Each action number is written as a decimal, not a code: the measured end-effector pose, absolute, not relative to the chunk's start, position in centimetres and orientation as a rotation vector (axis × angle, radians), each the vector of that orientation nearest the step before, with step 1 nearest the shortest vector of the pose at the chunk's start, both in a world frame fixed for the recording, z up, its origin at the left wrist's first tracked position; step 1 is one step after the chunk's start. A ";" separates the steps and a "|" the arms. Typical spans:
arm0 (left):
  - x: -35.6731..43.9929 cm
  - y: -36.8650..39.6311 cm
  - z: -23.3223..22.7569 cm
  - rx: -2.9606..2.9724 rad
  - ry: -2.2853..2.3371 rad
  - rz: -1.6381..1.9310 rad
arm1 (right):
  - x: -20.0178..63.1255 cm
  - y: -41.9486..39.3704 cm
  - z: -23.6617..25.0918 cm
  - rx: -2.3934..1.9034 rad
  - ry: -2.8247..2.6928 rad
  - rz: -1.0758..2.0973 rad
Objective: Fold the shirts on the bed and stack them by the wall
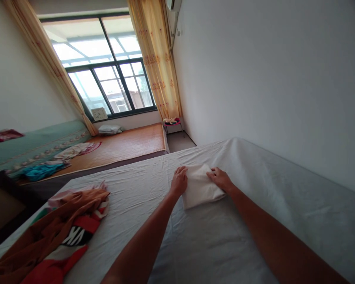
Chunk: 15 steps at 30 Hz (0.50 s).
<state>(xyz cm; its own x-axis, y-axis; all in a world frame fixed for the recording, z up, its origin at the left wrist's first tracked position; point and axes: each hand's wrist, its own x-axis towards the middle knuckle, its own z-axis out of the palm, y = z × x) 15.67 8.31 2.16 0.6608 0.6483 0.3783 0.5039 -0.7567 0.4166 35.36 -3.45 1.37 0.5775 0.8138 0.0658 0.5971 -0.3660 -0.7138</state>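
A folded white cloth (199, 187) lies on the bed's white sheet (154, 205), far from me near the bed's end. My left hand (179, 180) rests on the cloth's left edge, fingers pressed down on it. My right hand (220, 178) lies on the cloth's upper right corner, fingers curled over the edge. Both arms are stretched out across the sheet.
A heap of orange, red and white clothes (59, 232) lies on the bed at my left. Beyond it stands a second bed with a bamboo mat (127, 144) and loose clothes. The white wall (269, 79) runs along the right. A window and curtains are at the far end.
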 end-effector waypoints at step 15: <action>13.5 8.0 0.2 2.666 0.941 0.213 | 34.8 -4.0 1.8 -2.512 -1.334 0.232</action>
<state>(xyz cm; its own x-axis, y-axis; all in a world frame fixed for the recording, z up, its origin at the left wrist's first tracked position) 13.48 8.03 0.16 0.7738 0.6322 0.0381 0.5870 -0.7384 0.3320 34.85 -4.02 1.75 0.5587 0.8294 -0.0076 0.7831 -0.5305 -0.3246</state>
